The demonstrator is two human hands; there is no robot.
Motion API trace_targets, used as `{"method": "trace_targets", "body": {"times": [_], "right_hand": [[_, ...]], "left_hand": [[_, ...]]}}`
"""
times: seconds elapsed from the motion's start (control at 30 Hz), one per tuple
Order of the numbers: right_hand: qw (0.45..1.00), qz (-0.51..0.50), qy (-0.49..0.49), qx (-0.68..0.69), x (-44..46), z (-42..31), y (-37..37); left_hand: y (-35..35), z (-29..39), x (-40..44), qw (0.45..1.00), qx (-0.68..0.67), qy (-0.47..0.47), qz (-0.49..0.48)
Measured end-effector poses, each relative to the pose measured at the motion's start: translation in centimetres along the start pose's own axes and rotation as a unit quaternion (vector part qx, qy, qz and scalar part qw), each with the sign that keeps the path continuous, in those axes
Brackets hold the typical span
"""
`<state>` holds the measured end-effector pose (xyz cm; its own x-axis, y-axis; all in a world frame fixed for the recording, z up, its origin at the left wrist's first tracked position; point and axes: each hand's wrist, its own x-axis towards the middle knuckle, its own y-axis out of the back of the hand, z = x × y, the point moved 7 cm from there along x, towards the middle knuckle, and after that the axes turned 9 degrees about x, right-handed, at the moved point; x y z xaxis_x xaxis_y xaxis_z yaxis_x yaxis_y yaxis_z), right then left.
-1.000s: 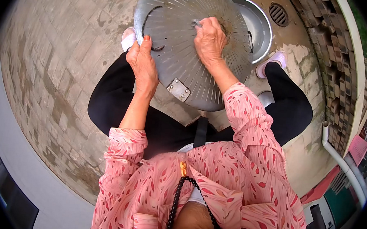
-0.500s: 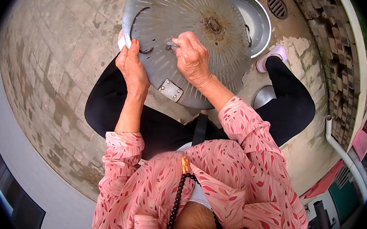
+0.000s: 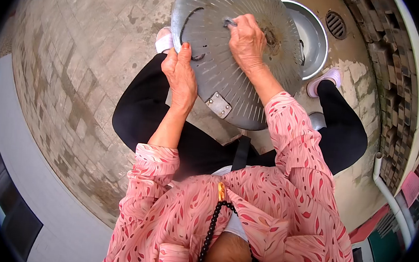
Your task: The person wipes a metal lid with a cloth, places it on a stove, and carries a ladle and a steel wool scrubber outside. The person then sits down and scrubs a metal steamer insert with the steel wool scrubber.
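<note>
A large round metal disc (image 3: 215, 57) with radial slots is tilted between my legs. It has a curved dark handle near the left rim, a riveted plate near the lower edge and a brown stain around its middle. My left hand (image 3: 180, 79) grips the disc's left rim, thumb on top and the other fingers hidden underneath. My right hand (image 3: 248, 43) is closed on a small dark grey scouring pad (image 3: 230, 23), pressed to the upper part of the disc. Most of the pad is covered by the fingers.
Behind the disc on the right stands a metal basin (image 3: 319, 48) with pale liquid in it. A drain grate (image 3: 336, 25) lies beyond. Stacked bricks (image 3: 394, 91) and a white pipe (image 3: 391, 199) line the right side. Another metal piece (image 3: 317, 121) shows beside my right leg.
My right hand has moved the scouring pad farther from my body across the disc. My left hand keeps its hold on the rim. The whole view has shifted a little.
</note>
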<state>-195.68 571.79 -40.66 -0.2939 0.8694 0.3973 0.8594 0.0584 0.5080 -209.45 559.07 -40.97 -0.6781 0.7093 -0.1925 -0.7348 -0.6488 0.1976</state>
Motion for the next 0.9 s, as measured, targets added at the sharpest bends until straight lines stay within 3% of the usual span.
{"method": "trace_targets", "body": {"times": [0.03, 0.1, 0.2, 0.3, 0.37, 0.43, 0.53, 0.6, 0.7, 0.83, 0.9], "right_hand": [[0.995, -0.015, -0.079, -0.060, 0.6, 3.7, 0.1], [0.990, -0.031, -0.106, -0.088, 1.6, 3.5, -0.2], [0.997, -0.021, 0.014, 0.078, 2.3, -7.7, -1.6], [0.998, -0.021, 0.018, 0.051, 2.0, -3.6, -2.3], [0.993, -0.053, -0.079, -0.063, 1.5, 2.1, -0.7], [0.987, -0.067, -0.103, -0.104, 1.6, 2.0, -0.2], [0.999, -0.028, 0.007, 0.028, 2.6, -6.8, -2.2], [0.998, -0.044, 0.011, 0.038, 2.0, -6.7, -2.6], [0.994, -0.061, -0.055, -0.073, 0.6, 1.4, -0.6], [0.991, -0.021, -0.109, -0.068, -2.0, 5.3, 2.9], [0.993, 0.010, -0.108, -0.038, -2.3, 4.6, 2.3]], "left_hand": [[-0.2, 0.1, -0.2, 1.000, 0.018, -0.007, 0.007], [-0.7, 1.0, 0.0, 0.997, 0.018, -0.066, 0.028], [-1.4, 2.6, -0.6, 0.996, -0.012, -0.088, 0.032], [-0.4, 1.3, -0.3, 0.997, 0.008, -0.072, 0.025], [-0.3, 1.7, -0.3, 0.996, 0.002, -0.085, 0.032], [-0.7, 2.5, -0.5, 0.996, 0.008, -0.085, 0.028], [-1.1, 2.8, -0.6, 0.996, -0.027, -0.082, 0.026], [-0.5, 1.8, -0.4, 0.995, -0.015, -0.094, 0.033], [-0.4, 1.7, -0.3, 0.997, -0.023, -0.067, 0.031], [-1.0, 0.5, 1.0, 0.996, -0.079, -0.009, -0.029], [-1.4, 1.4, 1.5, 0.979, -0.156, 0.112, -0.076]]}}
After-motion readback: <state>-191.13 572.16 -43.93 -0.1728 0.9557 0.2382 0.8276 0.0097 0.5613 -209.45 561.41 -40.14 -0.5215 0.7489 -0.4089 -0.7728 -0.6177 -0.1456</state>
